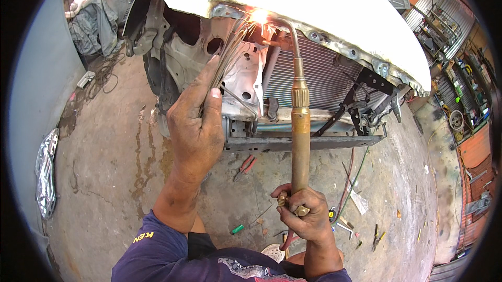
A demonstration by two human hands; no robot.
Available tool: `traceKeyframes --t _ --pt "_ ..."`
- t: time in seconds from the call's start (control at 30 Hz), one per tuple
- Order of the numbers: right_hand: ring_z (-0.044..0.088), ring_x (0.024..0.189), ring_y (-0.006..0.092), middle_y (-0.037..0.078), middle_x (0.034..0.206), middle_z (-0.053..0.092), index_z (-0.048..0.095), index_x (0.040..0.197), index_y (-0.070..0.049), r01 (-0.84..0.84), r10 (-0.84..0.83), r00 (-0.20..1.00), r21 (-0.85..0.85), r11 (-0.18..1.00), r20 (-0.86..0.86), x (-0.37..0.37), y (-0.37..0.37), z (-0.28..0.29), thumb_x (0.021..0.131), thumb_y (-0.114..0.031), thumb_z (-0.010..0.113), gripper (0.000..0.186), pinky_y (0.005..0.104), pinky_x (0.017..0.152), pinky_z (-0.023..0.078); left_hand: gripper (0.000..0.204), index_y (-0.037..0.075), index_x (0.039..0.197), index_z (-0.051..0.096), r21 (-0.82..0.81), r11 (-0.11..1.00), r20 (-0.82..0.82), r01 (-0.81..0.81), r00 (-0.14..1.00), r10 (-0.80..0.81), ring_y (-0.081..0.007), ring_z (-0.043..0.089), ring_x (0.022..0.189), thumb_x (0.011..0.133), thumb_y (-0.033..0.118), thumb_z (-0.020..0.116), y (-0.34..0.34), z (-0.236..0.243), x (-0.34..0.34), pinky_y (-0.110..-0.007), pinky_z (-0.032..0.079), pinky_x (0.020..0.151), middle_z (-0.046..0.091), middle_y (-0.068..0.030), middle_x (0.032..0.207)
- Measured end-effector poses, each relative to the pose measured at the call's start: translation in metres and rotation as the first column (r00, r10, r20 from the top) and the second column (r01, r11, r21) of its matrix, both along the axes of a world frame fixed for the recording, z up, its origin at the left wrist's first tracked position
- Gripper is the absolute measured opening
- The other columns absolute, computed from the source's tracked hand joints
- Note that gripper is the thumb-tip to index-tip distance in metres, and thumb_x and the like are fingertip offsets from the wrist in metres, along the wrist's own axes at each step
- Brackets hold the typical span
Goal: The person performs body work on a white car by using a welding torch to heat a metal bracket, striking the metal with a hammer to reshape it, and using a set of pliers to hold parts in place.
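Observation:
My left hand is closed on a bundle of thin metal rods, whose upper ends reach a bright, sparking spot under the edge of a white car body panel. My right hand grips the brass handle and valve end of a gas torch; its bent tip meets the glow at that same edge. Behind the rods are grey sheet metal with round holes and a finned radiator. A dark crossbar runs below them. The exact contact at the panel is hidden by glare.
Pliers, a green cylinder, hoses and hand tools lie on the concrete floor. A silver lamp-like part lies by the left wall. Cluttered tool racks line the right. Grey sheeting is heaped upper left.

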State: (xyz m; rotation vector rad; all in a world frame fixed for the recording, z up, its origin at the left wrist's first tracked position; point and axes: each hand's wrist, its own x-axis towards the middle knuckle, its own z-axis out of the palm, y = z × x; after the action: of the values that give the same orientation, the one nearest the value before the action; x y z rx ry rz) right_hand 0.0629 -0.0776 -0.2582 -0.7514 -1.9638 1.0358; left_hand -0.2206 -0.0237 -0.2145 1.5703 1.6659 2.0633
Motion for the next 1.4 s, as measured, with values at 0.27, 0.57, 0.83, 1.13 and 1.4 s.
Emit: traceKeyframes --t 0.27,0.57,0.83,1.13,1.4 --pt "0.08 0.102 0.035 0.009 0.082 0.067 0.057 0.092 -0.007 -0.017 0.017 1.0 0.009 1.0 -0.023 -0.001 0.002 -0.001 0.079 0.015 0.074 0.031 0.0372 0.069 0.062 0.045 0.008 0.153 0.066 0.021 1.0 -0.009 -0.003 1.0 0.003 -0.003 0.048 0.063 0.109 0.006 0.059 0.001 0.001 0.001 -0.022 0.043 0.056 0.079 -0.0047 0.119" --pt "0.076 0.088 0.018 0.017 0.11 0.077 0.058 0.087 -0.009 0.005 -0.005 1.0 -0.017 1.0 -0.017 0.001 0.0 -0.001 0.083 0.009 0.079 0.028 0.0321 0.071 0.059 0.044 0.002 0.147 0.068 -0.002 0.999 0.069 0.054 0.996 -0.054 -0.03 0.072 0.131 0.104 -0.003 0.058 -0.004 0.009 0.006 -0.04 0.055 0.111 0.074 -0.0211 0.14" --pt "0.076 0.089 0.0173 0.015 0.111 0.077 0.058 0.086 -0.009 0.01 -0.011 1.0 -0.033 0.999 -0.012 0.001 -0.001 0.002 0.084 0.009 0.079 0.027 0.0325 0.074 0.06 0.042 0.001 0.147 0.068 0.008 0.999 0.054 0.035 0.998 -0.035 -0.0298 0.072 0.13 0.106 0.001 0.06 -0.002 0.005 0.004 -0.041 0.056 0.11 0.075 -0.0212 0.139" --pt "0.076 0.091 0.0188 0.014 0.112 0.078 0.059 0.088 -0.009 0.01 -0.01 1.0 -0.057 0.998 -0.001 0.002 -0.001 0.004 0.085 0.007 0.079 0.026 0.0327 0.076 0.06 0.042 0.002 0.149 0.067 0.011 0.999 0.069 0.043 0.997 -0.043 -0.0257 0.069 0.119 0.107 0.004 0.059 -0.003 0.007 0.005 -0.038 0.054 0.101 0.075 -0.0193 0.134" --pt "0.078 0.097 0.0224 0.016 0.109 0.077 0.059 0.089 -0.009 -0.003 0.003 1.0 -0.054 0.999 -0.004 0.002 0.0 0.004 0.084 0.007 0.08 0.027 0.0342 0.079 0.061 0.045 0.009 0.153 0.067 -0.01 0.999 -0.024 -0.049 0.998 0.049 -0.0034 0.05 0.063 0.108 0.008 0.061 0.001 -0.003 0.002 -0.023 0.044 0.057 0.075 -0.0024 0.101"
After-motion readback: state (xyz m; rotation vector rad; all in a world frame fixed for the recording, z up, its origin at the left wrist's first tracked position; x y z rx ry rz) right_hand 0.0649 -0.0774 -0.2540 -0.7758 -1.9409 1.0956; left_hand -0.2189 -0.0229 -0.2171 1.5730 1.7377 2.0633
